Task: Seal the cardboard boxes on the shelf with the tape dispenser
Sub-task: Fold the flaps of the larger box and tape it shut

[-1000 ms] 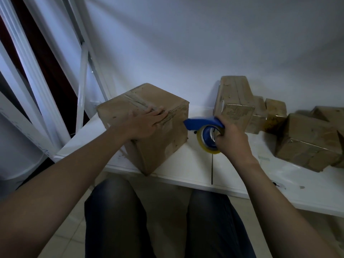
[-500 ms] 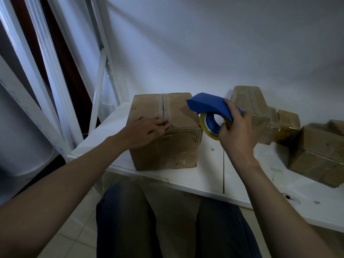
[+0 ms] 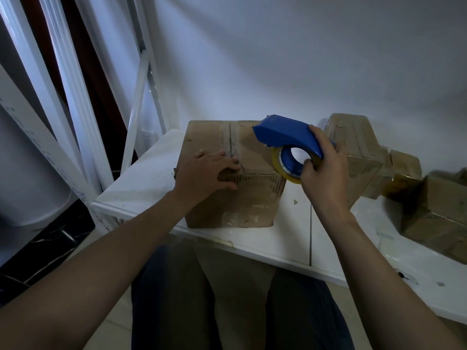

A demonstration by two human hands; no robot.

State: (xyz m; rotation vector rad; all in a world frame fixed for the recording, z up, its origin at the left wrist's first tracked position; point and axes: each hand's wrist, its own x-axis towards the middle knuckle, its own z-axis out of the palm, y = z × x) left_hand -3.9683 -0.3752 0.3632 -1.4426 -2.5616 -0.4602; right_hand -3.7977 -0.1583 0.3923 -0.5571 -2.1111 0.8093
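A white shelf (image 3: 151,184) is standing against a pale wall (image 3: 303,59). The left hand (image 3: 204,173) is pressing flat on a box (image 3: 252,198); the right hand (image 3: 326,170) is gripping the tape dispenser (image 3: 285,137).

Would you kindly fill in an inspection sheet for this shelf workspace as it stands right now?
Surface: white shelf, scuffed, with a seam between panels.
Job's things: cardboard box near the front edge, old tape along its top seam; blue tape dispenser raised above its right corner.
Clutter: other boxes stacked to the right by the wall.
Grips: left hand flat on the box; right hand holds the dispenser.
Cables: nothing seen.
Surroundings: white wall, white shelf frame at left.
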